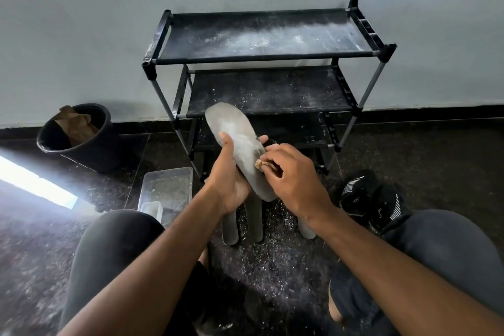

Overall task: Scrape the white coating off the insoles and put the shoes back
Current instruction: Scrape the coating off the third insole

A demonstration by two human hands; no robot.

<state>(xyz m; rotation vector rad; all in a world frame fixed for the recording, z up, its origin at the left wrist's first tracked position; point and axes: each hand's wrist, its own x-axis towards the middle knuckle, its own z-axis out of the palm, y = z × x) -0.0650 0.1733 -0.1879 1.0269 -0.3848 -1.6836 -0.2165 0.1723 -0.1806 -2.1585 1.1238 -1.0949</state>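
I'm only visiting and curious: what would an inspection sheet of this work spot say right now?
Surface: dark speckled floor strewn with white scrapings.
Job's things: grey insole with a white patch, held up; three more insoles lying on the floor; black shoes on the floor at right; black shoe rack, its shelves dusted white, no shoes seen on it.
Clutter: clear plastic tray; black bucket with brown paper inside.
Hands: left hand grips the insole; right hand pinches a small tan scraper against it.
Cables: nothing seen.
Surroundings: pale wall behind the rack.
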